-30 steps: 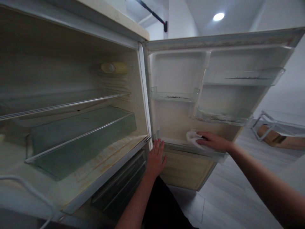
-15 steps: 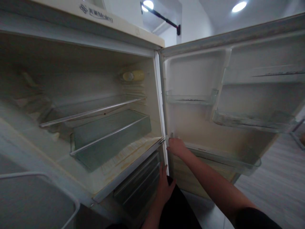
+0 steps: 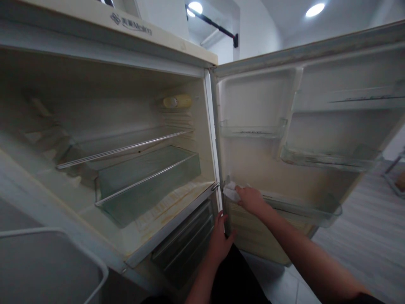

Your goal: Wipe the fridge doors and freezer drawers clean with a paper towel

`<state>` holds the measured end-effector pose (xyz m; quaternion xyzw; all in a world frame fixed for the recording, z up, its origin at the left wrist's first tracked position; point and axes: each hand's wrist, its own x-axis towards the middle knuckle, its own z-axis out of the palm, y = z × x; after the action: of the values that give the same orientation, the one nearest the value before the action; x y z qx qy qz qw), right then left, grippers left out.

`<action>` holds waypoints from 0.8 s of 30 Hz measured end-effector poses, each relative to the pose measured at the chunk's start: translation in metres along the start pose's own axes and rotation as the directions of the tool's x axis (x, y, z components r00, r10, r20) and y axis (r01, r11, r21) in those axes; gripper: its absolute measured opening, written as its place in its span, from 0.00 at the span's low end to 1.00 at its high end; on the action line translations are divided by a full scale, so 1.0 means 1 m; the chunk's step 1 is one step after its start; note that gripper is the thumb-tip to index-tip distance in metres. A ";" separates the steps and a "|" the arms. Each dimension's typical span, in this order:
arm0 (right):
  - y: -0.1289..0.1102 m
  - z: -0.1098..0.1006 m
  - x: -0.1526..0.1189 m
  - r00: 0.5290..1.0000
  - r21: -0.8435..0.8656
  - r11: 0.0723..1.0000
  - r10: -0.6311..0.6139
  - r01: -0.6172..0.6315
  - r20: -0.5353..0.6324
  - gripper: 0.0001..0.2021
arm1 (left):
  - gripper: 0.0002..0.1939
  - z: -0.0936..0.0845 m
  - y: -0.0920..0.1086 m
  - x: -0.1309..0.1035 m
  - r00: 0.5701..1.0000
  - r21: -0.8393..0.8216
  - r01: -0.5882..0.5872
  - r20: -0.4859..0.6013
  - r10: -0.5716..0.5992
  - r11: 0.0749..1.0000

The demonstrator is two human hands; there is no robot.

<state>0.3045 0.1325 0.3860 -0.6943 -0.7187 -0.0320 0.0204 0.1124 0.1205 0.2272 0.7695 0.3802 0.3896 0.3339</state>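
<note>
Nearest, at the bottom centre, the left hand (image 3: 220, 241) lies flat with fingers extended against the front edge of the lower compartment (image 3: 183, 247), just left of the door's hinge edge. It holds nothing.

Just beyond and slightly right, the right hand (image 3: 251, 198) is closed over a white cloth (image 3: 230, 192), pressing it onto the near-left corner of the bottom door shelf (image 3: 303, 211). The cloth protrudes to the left of the fingers and touches the inner door surface beside the hinge (image 3: 215, 186). The right forearm runs from the lower right of the scene up to this point.

Left of the hands, the open refrigerator (image 3: 129, 25) shows a stained floor ledge (image 3: 164, 207), a clear crisper drawer (image 3: 145, 181) above it and a glass shelf (image 3: 126, 145) farther in. On the far right inner wall sits a yellowish lamp cover (image 3: 177, 101).

Right of the hinge, the open door (image 3: 316, 50) carries a small clear bin (image 3: 253, 128) at mid height on its left, a longer clear bin (image 3: 329, 157) to its right and a further rack (image 3: 363, 99) above.

At the near left corner, a white rounded frame (image 3: 53, 236) is visible. Farthest off, two ceiling lights (image 3: 313, 9) shine above the door, with a dark rod (image 3: 218, 27) mounted on the wall beside them.
</note>
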 end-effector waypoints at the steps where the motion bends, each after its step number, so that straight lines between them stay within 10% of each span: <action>1: 0.010 0.000 -0.010 1.000 -0.014 1.000 0.022 -0.022 -0.004 0.24 | 0.23 -0.002 0.001 0.000 1.000 -0.008 0.000 0.014 0.000 1.000; 11: 0.091 0.002 -0.087 0.978 -0.139 0.968 0.205 -0.208 -0.033 0.21 | 0.36 0.008 0.020 0.011 0.990 -0.128 0.060 0.133 -0.042 0.990; 17: 0.067 0.002 -0.069 0.974 -0.091 0.970 0.222 -0.226 -0.051 0.23 | 0.39 0.018 0.031 0.022 0.986 -0.166 0.045 0.168 -0.017 0.985; 24: 0.027 -0.005 -0.020 0.996 0.102 0.991 -0.090 0.090 -0.004 0.21 | 0.33 0.015 0.026 0.012 0.977 -0.201 0.122 0.197 -0.081 0.972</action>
<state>0.3326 0.1134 0.3903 -0.6591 -0.7501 0.0040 0.0540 0.1386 0.1151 0.2453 0.7423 0.3425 0.3360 0.4677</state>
